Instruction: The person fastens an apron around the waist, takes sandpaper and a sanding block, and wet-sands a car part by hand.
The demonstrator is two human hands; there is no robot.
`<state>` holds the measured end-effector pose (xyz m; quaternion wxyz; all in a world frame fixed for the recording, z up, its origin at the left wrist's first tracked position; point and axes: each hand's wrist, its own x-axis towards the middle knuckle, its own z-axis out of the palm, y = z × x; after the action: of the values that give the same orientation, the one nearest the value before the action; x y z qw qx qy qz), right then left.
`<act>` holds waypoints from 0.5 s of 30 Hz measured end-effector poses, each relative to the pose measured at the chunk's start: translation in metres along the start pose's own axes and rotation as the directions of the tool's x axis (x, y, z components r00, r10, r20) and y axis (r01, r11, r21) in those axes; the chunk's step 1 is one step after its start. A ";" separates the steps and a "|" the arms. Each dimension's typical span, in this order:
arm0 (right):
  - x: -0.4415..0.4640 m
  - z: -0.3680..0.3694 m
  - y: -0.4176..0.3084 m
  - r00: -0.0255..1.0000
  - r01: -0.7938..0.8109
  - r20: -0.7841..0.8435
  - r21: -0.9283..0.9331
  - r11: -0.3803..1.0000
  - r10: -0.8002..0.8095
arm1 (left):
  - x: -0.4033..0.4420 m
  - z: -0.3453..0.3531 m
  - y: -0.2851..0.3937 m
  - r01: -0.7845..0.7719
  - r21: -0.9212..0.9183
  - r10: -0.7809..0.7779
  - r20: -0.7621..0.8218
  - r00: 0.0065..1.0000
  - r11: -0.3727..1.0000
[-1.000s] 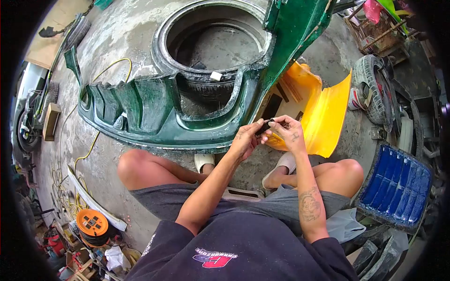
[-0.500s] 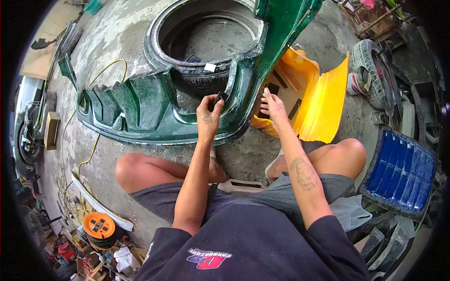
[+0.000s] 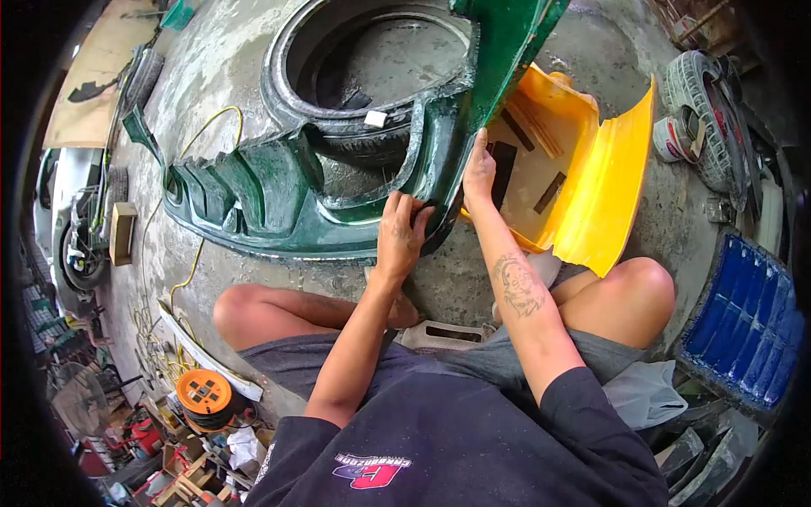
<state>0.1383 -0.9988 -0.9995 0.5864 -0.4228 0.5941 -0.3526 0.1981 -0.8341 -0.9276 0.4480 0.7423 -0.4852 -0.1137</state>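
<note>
A green car bumper lies across the floor in front of me, its inner side facing up and part of it resting against a tyre. Bent over the bumper's near edge, my left hand is closed on a small black piece that looks like folded sandpaper, mostly hidden by the fingers. My right hand grips the bumper's right outer edge, thumb on top and fingers out of sight behind it. Right of that hand sits a yellow moulded part with dark strips and wooden sticks inside it.
The tyre lies flat behind the bumper, a white block on its rim. A blue louvred panel is at my right, below a standing tyre and bucket. An orange cable reel and yellow cord are at left.
My left hand has moved down and right onto the bumper with the black piece. My right hand has gone from spread in the air to gripping the bumper's edge. The view has shifted slightly.
</note>
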 end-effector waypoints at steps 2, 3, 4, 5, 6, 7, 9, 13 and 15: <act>-0.001 -0.001 0.000 1.000 -0.011 -0.017 -0.044 0.999 0.011 | 0.005 0.006 0.002 -0.115 0.139 0.115 0.009 0.993 0.984; -0.007 0.001 -0.011 0.999 -0.018 -0.037 0.093 0.995 0.022 | 0.011 0.013 0.000 -0.107 0.077 0.105 0.023 0.994 0.991; -0.012 0.003 -0.019 0.998 -0.024 -0.052 0.227 0.974 0.037 | 0.020 0.020 0.002 -0.104 0.081 0.102 0.029 0.994 0.991; -0.009 0.002 -0.019 0.998 -0.035 -0.051 0.227 0.973 0.048 | 0.029 0.027 0.003 -0.154 0.141 0.153 0.024 0.988 0.978; -0.001 0.001 -0.018 1.000 -0.005 -0.027 0.269 0.963 0.013 | 0.033 0.032 0.002 -0.204 0.199 0.203 0.024 0.979 0.959; 0.004 -0.001 -0.017 1.000 0.027 -0.008 0.311 0.950 -0.026 | 0.033 0.034 0.002 -0.202 0.220 0.201 0.025 0.979 0.954; 0.010 0.000 -0.016 0.996 0.079 -0.059 0.127 0.989 -0.072 | 0.025 0.031 0.005 -0.191 0.234 0.189 0.032 0.982 0.953; 0.021 0.006 -0.014 0.967 0.239 -0.102 0.036 0.970 -0.235 | 0.047 0.042 0.005 -0.212 0.304 0.211 0.040 0.977 0.929; 0.016 0.003 -0.008 0.952 0.295 -0.106 0.084 0.952 -0.286 | 0.066 0.056 0.005 -0.261 0.349 0.270 0.024 0.962 0.900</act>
<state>0.1429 -1.0162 -0.9987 0.5200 -0.4592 0.5340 -0.4833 0.1943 -0.9203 -0.9379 0.3268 0.7380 -0.5887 0.0455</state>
